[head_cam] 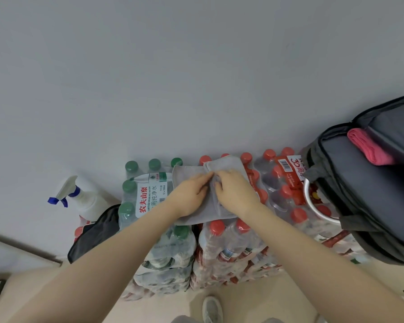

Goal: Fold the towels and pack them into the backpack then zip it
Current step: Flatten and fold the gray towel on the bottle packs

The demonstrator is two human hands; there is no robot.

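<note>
1. Both hands meet on the grey towel [222, 166], which lies on shrink-wrapped water bottle packs [222, 243].
2. The left hand [191, 192] pinches a fold; the right hand [236, 190] curls onto the cloth.
3. The open backpack [359, 183] at right holds a pink towel [369, 148].

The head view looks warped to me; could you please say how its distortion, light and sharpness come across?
Head view: wide-angle bending tilts the open grey backpack at the right edge; light is soft and even, without hard shadows or strong glare; the folded grey towel under the left hand and right hand is slightly soft.
</note>
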